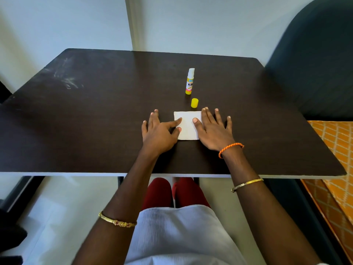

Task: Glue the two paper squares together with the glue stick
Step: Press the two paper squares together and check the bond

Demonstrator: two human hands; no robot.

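One white paper square (188,124) shows flat on the dark table (95,115); whether a second square lies under it I cannot tell. My left hand (159,131) rests flat at its left edge, with the index fingertip and thumb on the paper. My right hand (214,129) lies flat on its right edge, fingers spread, thumb on the sheet. Just beyond the paper stands the yellow cap (194,103). Farther back, the yellow and white glue stick (190,81) stands upright and uncapped, its white glue exposed.
A dark blue chair (313,54) stands at the table's right side. An orange patterned cloth (334,150) lies at the right, below table height. White walls rise behind the table. The table's near edge runs just in front of my lap.
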